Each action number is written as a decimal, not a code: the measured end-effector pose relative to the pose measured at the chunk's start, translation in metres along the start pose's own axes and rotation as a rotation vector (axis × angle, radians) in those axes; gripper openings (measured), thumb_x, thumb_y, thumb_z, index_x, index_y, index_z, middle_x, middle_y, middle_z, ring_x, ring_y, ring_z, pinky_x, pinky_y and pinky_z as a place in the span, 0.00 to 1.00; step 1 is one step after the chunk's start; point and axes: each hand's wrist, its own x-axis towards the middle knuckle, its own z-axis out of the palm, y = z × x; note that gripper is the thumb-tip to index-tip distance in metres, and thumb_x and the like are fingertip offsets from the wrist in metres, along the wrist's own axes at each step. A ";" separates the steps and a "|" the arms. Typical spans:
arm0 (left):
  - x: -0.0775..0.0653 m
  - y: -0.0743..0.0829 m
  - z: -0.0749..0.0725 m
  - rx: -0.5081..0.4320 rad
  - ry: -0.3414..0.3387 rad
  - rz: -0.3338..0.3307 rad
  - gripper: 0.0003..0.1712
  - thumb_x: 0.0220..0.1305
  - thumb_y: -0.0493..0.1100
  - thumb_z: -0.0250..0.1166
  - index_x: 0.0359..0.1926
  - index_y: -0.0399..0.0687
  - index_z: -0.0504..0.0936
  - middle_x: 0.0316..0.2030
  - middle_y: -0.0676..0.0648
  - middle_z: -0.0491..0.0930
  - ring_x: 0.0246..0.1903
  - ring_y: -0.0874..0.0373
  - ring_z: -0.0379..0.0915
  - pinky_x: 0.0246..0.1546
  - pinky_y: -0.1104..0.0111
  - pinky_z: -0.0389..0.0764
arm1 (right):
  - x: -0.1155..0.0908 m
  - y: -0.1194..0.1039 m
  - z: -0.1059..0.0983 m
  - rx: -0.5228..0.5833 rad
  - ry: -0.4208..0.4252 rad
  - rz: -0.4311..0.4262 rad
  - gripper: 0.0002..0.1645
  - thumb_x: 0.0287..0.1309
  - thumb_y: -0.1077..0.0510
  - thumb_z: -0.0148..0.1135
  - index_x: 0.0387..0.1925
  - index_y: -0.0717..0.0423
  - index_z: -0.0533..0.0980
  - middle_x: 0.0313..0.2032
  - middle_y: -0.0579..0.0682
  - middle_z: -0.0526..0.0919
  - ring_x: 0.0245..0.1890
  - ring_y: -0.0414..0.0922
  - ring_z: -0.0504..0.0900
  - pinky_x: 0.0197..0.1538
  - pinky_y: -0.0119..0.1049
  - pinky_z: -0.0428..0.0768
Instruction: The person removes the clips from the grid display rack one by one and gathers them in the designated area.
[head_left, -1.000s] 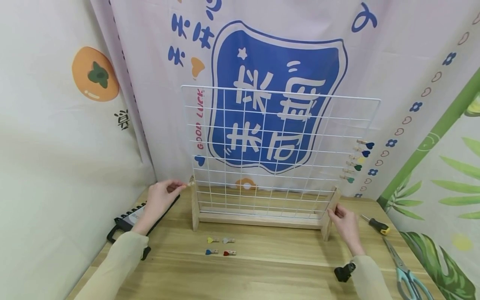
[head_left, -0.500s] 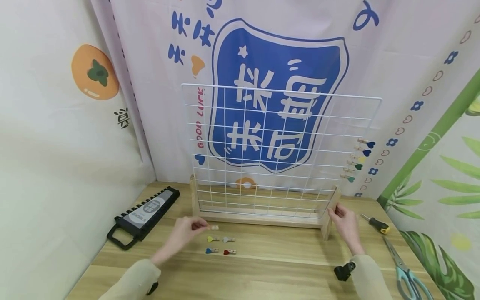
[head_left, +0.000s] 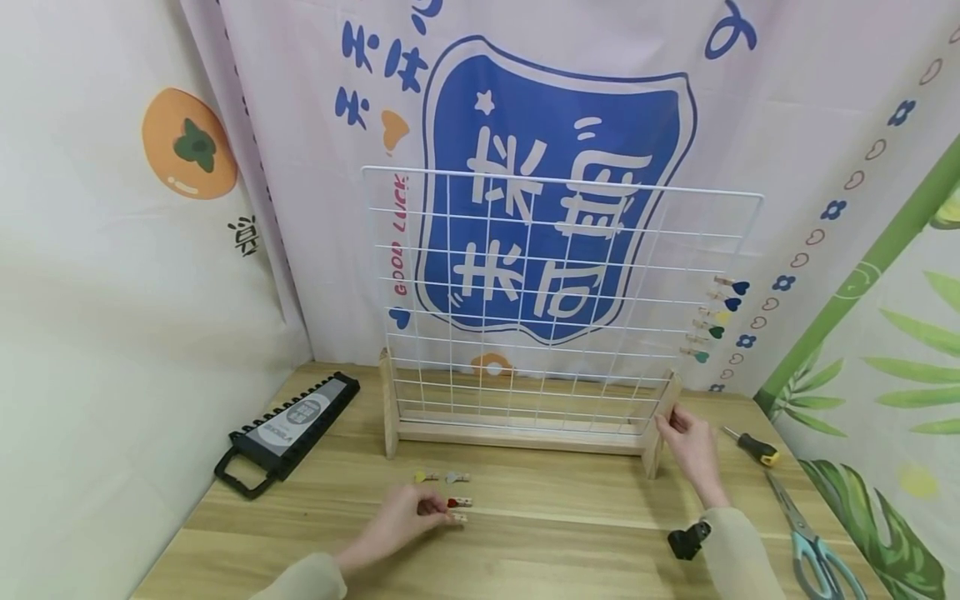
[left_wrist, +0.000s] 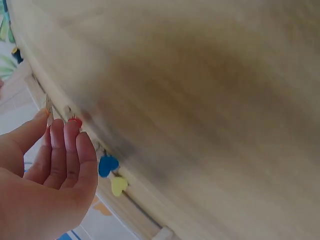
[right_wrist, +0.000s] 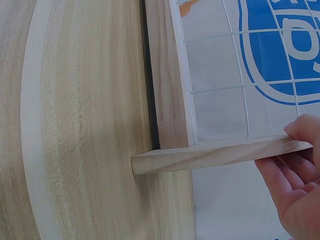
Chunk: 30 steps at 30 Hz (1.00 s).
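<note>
My left hand (head_left: 399, 518), low over the table, pinches a small wooden clothespin (head_left: 460, 518) between thumb and fingertips. Just behind it lies a red-heart clothespin (head_left: 462, 502), with a yellow-heart clothespin (head_left: 426, 477) and a pale grey-heart clothespin (head_left: 457, 478) farther back. A blue heart (left_wrist: 108, 165) shows beside the fingers in the left wrist view; the hand covers it in the head view. My right hand (head_left: 692, 448) grips the right wooden upright (right_wrist: 220, 155) of a stand, thumb on one face and fingers on the other. The stand holds a white wire grid (head_left: 528, 275) upright.
Several heart clothespins (head_left: 716, 332) hang on the grid's right edge. A black and grey toothed holder (head_left: 288, 429) lies at left. On the right are a screwdriver (head_left: 757, 451), scissors (head_left: 810, 542) and a small black object (head_left: 687, 542). Printed cloth (head_left: 330, 250) hangs behind.
My left hand has come away from the stand's left upright and moved right and toward the front, carrying the clothespin to beside the red-heart one. My right hand stays on the right upright.
</note>
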 end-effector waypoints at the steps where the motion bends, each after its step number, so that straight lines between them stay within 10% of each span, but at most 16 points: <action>1: -0.001 0.000 0.002 0.005 -0.001 0.004 0.06 0.56 0.43 0.73 0.29 0.45 0.86 0.25 0.51 0.85 0.24 0.76 0.70 0.26 0.79 0.75 | 0.000 0.000 0.000 0.002 -0.002 0.000 0.16 0.68 0.61 0.57 0.49 0.71 0.79 0.50 0.71 0.83 0.53 0.62 0.83 0.41 0.15 0.78; 30: -0.002 -0.003 0.012 0.082 -0.007 0.014 0.03 0.52 0.39 0.75 0.28 0.47 0.89 0.26 0.52 0.87 0.23 0.77 0.73 0.26 0.80 0.75 | 0.003 0.004 0.002 0.002 0.028 -0.020 0.13 0.66 0.62 0.59 0.44 0.70 0.81 0.47 0.70 0.85 0.43 0.45 0.87 0.38 0.11 0.74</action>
